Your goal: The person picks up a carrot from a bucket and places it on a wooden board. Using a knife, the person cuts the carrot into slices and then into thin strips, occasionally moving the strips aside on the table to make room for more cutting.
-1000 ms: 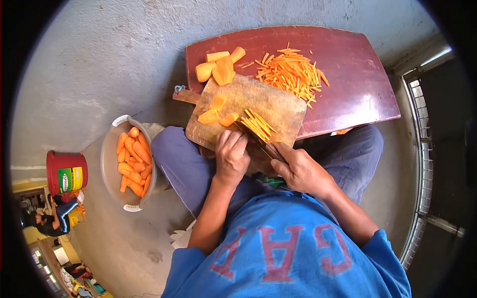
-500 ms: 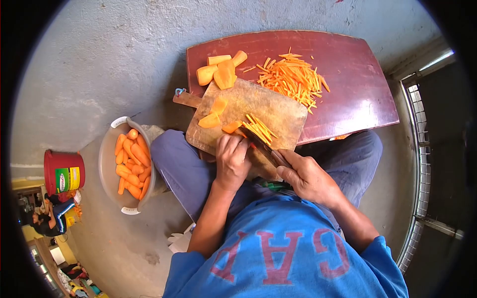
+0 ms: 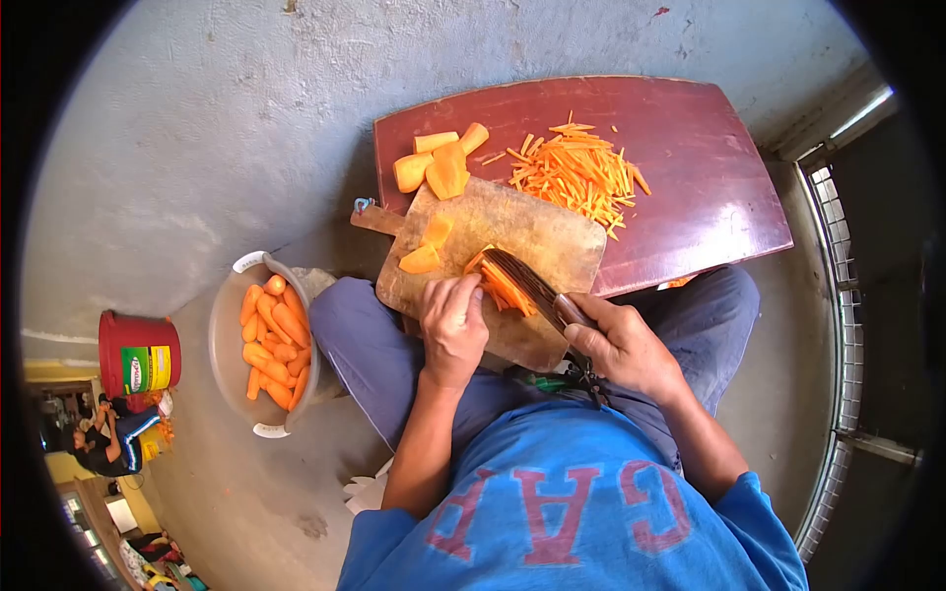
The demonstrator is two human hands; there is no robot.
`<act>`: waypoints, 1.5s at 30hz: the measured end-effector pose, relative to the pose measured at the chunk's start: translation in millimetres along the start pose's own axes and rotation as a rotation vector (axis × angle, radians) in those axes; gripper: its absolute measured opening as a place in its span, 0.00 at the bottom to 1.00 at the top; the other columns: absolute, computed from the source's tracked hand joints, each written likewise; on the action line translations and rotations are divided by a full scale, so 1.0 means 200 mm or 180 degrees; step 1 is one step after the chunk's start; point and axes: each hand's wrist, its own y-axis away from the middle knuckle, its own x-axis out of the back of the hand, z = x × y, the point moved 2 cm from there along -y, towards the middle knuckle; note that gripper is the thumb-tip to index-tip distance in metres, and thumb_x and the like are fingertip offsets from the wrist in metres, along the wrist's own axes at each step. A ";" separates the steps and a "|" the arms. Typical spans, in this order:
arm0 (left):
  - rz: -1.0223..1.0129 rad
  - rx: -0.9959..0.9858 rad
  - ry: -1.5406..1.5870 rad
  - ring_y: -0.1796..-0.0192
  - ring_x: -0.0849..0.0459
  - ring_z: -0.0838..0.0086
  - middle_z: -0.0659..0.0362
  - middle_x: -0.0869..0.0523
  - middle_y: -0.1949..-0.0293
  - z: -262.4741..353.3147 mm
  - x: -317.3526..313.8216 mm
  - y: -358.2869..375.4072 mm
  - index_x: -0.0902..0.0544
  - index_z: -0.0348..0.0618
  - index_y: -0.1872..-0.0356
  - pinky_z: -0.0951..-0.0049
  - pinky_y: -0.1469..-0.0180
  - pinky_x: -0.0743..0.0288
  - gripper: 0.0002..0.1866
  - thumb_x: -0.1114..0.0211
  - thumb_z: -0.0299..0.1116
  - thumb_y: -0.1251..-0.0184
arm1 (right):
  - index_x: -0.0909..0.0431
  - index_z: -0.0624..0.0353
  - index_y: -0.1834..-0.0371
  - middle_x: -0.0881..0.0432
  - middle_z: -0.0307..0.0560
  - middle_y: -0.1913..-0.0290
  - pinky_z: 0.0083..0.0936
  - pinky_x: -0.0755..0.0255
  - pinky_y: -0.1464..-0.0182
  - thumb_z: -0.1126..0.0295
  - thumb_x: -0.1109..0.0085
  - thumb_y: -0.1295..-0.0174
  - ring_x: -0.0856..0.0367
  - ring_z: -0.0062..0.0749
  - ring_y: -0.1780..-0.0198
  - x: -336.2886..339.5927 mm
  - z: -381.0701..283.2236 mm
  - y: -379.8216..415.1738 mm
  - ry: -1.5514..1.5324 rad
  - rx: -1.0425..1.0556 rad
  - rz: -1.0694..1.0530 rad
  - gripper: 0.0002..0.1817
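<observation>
My right hand (image 3: 631, 353) is wrapped round the brown handle of a kitchen knife (image 3: 527, 279). Its dark blade lies slanted across the wooden cutting board (image 3: 552, 225), along the far side of some cut carrot strips (image 3: 505, 290). My left hand (image 3: 453, 330) has its fingers curled together over the near left end of those strips, and its fingertips are partly hidden. Two flat carrot slices (image 3: 421, 259) rest on the board to the left of the blade. The board's near part is over my lap, its far part on the red table.
On the red table (image 3: 690, 148) lie a heap of carrot sticks (image 3: 581, 177) and several thick carrot pieces (image 3: 446, 169). A grey basin (image 3: 225, 364) of whole peeled carrots stands left of my knee. Farther left are a red bucket (image 3: 113, 355) and a seated person (image 3: 103, 438).
The knife blade has moved to the far side of the carrot strips, which earlier lay beyond it. My left fingers remain at the carrot. The whole view has shifted slightly.
</observation>
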 end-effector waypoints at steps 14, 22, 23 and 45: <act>0.0565 0.0798 0.0571 0.47 0.06 0.57 0.51 0.05 0.52 -0.11 0.09 -0.15 0.05 0.32 0.50 0.59 0.39 0.14 0.05 0.23 0.24 0.18 | 0.19 0.71 0.21 0.06 0.71 0.42 0.45 0.14 0.38 0.65 0.31 0.15 0.04 0.64 0.42 0.04 0.02 0.07 -0.0056 0.0388 -0.0324 0.27; 0.0567 0.0813 0.0568 0.49 0.06 0.57 0.50 0.05 0.52 -0.10 0.09 -0.12 0.06 0.31 0.48 0.60 0.43 0.12 0.06 0.23 0.23 0.18 | 0.13 0.65 0.24 0.02 0.60 0.49 0.43 0.12 0.43 0.64 0.35 0.12 0.02 0.44 0.50 0.08 0.08 -0.16 0.0137 0.0338 -0.0368 0.22; 0.0487 0.0765 0.0572 0.50 0.06 0.57 0.50 0.06 0.52 -0.08 0.09 -0.12 0.06 0.31 0.48 0.60 0.43 0.12 0.06 0.23 0.23 0.17 | 0.12 0.64 0.25 0.02 0.55 0.53 0.42 0.11 0.47 0.64 0.36 0.12 0.04 0.39 0.55 0.15 0.09 -0.23 0.0153 0.0204 -0.0190 0.21; -0.0259 -0.0225 0.0003 0.44 0.12 0.49 0.50 0.11 0.44 0.04 -0.07 -0.09 0.07 0.35 0.43 0.48 0.36 0.19 0.17 0.27 0.15 0.32 | 0.25 0.67 0.14 0.10 0.72 0.34 0.52 0.13 0.36 0.70 0.33 0.15 0.09 0.71 0.33 0.16 0.08 -0.07 0.0888 0.1002 0.0055 0.30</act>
